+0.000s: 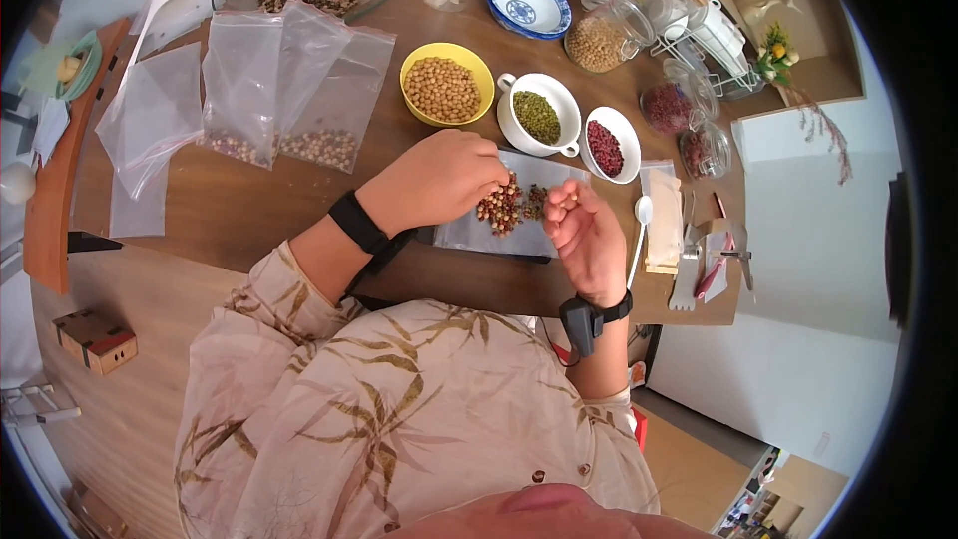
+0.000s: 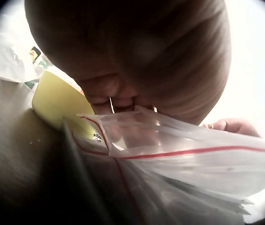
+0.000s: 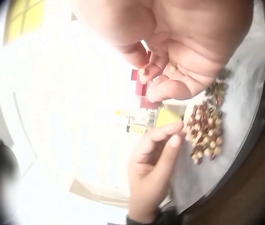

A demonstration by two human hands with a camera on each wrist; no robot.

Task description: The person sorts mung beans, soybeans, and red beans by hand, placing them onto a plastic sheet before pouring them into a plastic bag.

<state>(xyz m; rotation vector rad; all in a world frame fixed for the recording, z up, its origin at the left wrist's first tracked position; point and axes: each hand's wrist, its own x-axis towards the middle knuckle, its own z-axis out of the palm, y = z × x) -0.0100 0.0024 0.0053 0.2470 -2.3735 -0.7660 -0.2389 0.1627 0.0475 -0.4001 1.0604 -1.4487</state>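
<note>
Mixed bean pile [image 1: 497, 210]: red-brown and cream, between our hands on a translucent plastic sheet [image 1: 467, 239].
Right hand [image 1: 591, 240]: fingertips pinching a pale round bean [image 3: 143, 71].
Left hand [image 1: 434, 178]: curled beside the pile; we cannot tell whether it pinches anything.
Technique: we should lift beans singly, keeping the dark-green heap [image 1: 536, 203] separate.
Obstruction: round yellow bowl [image 1: 444, 50], beyond our left hand, may limit reach.

Mixed round beige and dark-red beans [image 1: 499, 212], heaped beside a smaller dark-greenish pile [image 1: 536, 202] on flat translucent plastic [image 1: 464, 237], between left hand [image 1: 437, 178] and right hand [image 1: 590, 242]; round pale-beige bean [image 3: 142, 71] at right fingertips.
</note>
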